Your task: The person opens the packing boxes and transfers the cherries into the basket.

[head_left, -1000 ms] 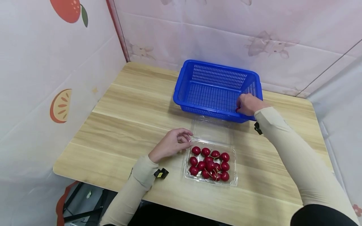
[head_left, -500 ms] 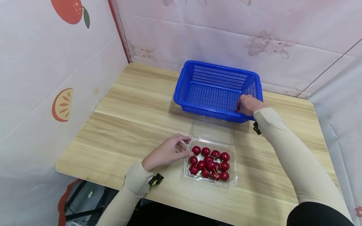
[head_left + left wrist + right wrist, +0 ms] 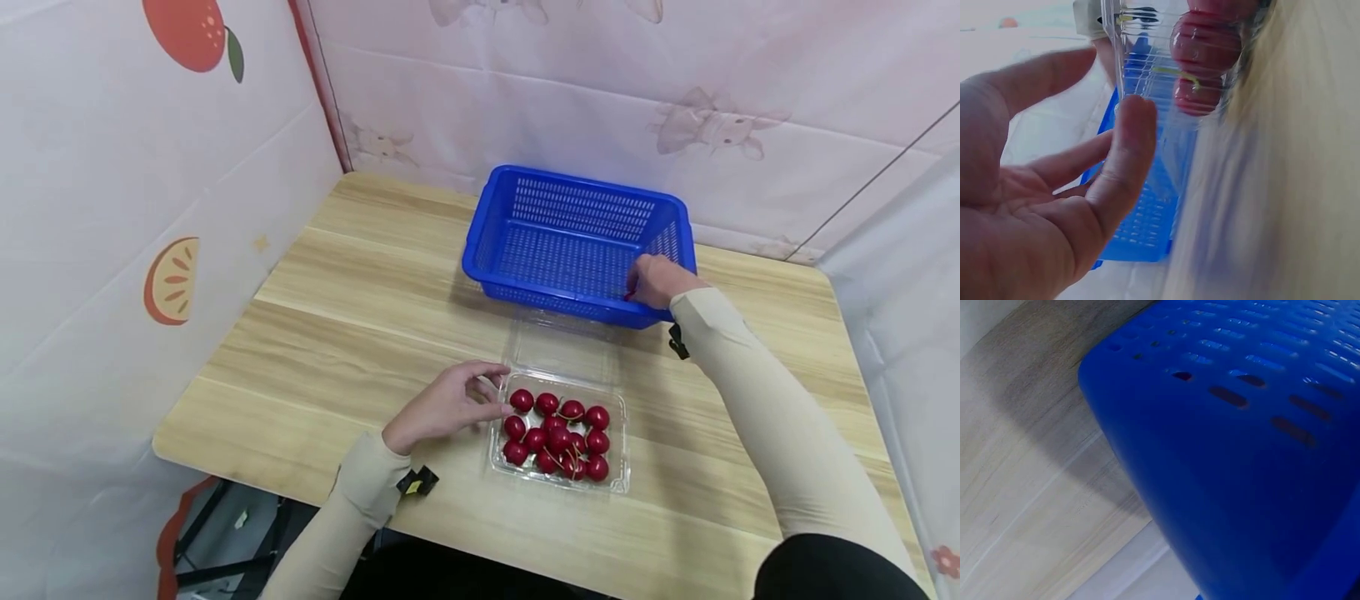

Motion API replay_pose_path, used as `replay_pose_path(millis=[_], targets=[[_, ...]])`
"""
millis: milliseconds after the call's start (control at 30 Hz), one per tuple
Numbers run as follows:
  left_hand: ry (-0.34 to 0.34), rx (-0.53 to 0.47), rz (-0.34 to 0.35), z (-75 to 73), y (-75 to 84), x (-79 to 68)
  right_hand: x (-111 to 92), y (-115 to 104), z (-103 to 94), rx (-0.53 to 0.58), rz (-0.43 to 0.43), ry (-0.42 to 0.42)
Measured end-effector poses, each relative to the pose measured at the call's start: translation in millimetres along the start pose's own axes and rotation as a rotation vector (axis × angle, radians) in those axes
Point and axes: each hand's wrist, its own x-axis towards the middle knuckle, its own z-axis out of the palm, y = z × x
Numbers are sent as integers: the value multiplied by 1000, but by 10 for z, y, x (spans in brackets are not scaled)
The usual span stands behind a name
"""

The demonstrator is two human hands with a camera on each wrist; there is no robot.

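In the head view my right hand point(image 3: 658, 282) reaches over the near right corner of the blue plastic basket point(image 3: 487, 218). Its fingers curl downward inside, around a dark red cherry point(image 3: 628, 295) that is mostly hidden. Through slots in the basket wall point(image 3: 1166, 444), dark red patches show in the right wrist view. My left hand point(image 3: 450, 407) has its fingers spread and loosely bent, fingertips right at the left rim of the clear plastic clamshell box point(image 3: 619, 483). Several red cherries point(image 3: 558, 439), some with stems, lie in the box. Nothing is between the left fingers.
The box's clear lid point(image 3: 564, 348) lies folded back toward the basket, its far end close to the basket's front wall. A light wood table point(image 3: 315, 367) carries everything. Printed fabric walls point(image 3: 570, 108) stand behind and at both sides.
My left hand has come down slightly along the box's left side, with its thumb lower at the rim. The right hand stays almost in place at the basket corner.
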Motion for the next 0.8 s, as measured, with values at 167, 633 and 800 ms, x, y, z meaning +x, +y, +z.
replay_pose_path(millis=[167,633,800], targets=[[27,-116,-3,37,-10,40,-26,3,-20,15,23,6],[53,-244,-89,63,-13,98,-609,-229,-164,139,-89,441],[76,-200,-121,35,-8,157,-870,-383,-118,132,-138,593]])
